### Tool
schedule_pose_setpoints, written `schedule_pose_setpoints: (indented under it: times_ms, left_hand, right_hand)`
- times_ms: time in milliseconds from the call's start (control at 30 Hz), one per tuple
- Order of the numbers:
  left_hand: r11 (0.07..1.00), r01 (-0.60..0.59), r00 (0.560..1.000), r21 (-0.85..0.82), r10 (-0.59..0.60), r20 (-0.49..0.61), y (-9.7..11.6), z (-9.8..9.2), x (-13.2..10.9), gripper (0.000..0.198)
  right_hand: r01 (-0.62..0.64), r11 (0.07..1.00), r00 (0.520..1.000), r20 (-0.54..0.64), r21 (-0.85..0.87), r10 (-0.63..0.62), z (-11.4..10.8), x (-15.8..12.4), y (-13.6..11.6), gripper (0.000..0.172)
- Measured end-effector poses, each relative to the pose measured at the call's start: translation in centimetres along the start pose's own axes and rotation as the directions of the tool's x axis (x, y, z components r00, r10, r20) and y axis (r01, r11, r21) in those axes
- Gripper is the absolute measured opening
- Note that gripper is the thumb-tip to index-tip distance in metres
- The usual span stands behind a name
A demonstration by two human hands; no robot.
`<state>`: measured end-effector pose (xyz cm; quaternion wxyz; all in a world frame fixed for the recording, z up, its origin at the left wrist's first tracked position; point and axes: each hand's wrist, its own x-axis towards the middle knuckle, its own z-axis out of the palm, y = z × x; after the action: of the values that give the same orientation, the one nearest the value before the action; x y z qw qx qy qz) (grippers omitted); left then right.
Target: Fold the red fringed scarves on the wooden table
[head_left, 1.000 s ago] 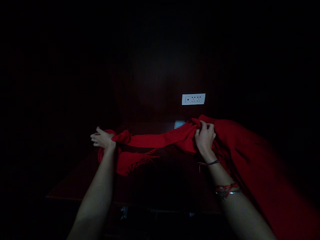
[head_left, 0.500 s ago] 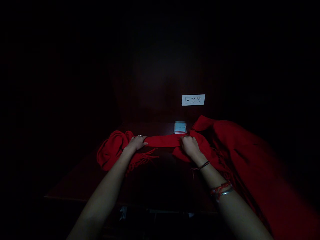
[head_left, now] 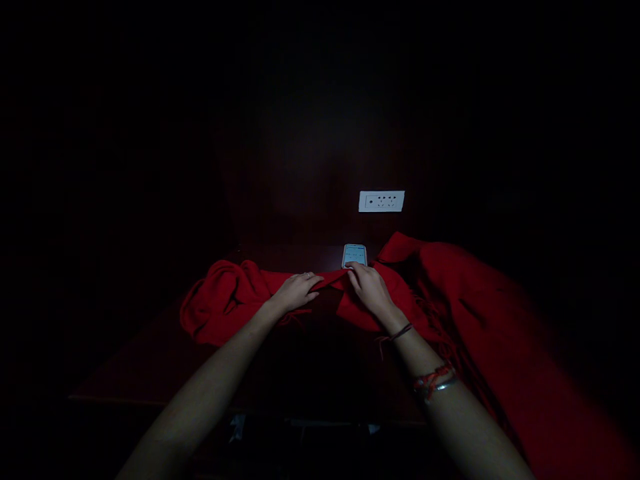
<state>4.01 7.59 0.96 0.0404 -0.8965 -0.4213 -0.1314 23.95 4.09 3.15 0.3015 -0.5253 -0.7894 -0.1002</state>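
A red fringed scarf (head_left: 213, 303) lies across a dark table, bunched in loose folds at the left. Its narrow folded strip (head_left: 333, 277) stretches between my hands. My left hand (head_left: 299, 291) is closed on this strip from above, a ring on one finger. My right hand (head_left: 371, 288), wearing bracelets on the wrist and forearm, pinches the strip's right part; its fingertips are close to the near edge of a phone (head_left: 355, 255). Beneath and beside the right hand, more red cloth with fringe (head_left: 430, 310) spreads out. The parts of the scarf under both palms are hidden.
A white socket plate (head_left: 381, 201) is on the dark wall behind the table. A large length of red cloth (head_left: 500, 333) runs down the right side. The table's front edge (head_left: 120, 399) shows faintly; pale objects beneath it are too dim to make out.
My left hand has slid right along the strip, closer to my right hand. My right hand has moved slightly up and left, its fingers now nearer the phone. The strip between them is shorter and slanted.
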Motion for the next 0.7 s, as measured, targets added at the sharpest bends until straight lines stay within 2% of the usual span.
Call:
schedule_pose_setpoints:
  times_ms: [67,167,267,400,533,700]
  left_hand:
    - [0.999,0.045,0.997,0.002,-0.045,-0.061,-0.1,-0.2,0.1,0.029]
    - [0.996,0.067,0.980,-0.066,-0.078,-0.182,-0.7,-1.3,0.0,0.025]
    - [0.980,0.094,0.950,-0.173,-0.141,-0.280,-1.2,-2.6,-0.3,0.025]
    - [0.960,0.163,0.926,-0.229,-0.229,-0.300,-1.4,-3.5,-0.6,0.026]
    - [0.963,0.230,0.906,-0.139,-0.264,-0.332,-1.7,-3.7,-0.8,0.027]
    - [0.913,0.404,0.862,0.055,-0.360,-0.358,-2.1,-4.6,-1.2,0.029]
  right_hand:
    - [-0.015,0.999,0.999,-0.041,0.040,0.017,-0.3,0.0,-0.2,0.028]
    - [-0.069,0.997,0.995,-0.064,0.017,0.070,-0.7,-0.1,-0.3,0.029]
    - [-0.137,0.986,0.991,-0.009,-0.098,0.136,-0.9,-0.2,0.2,0.026]
    - [-0.202,0.947,0.972,0.067,-0.250,0.225,-0.9,-0.2,1.3,0.027]
    - [-0.265,0.927,0.960,0.013,-0.265,0.279,-0.9,-0.2,1.7,0.029]
    - [-0.349,0.891,0.929,0.017,-0.289,0.370,-1.3,-0.4,1.8,0.030]
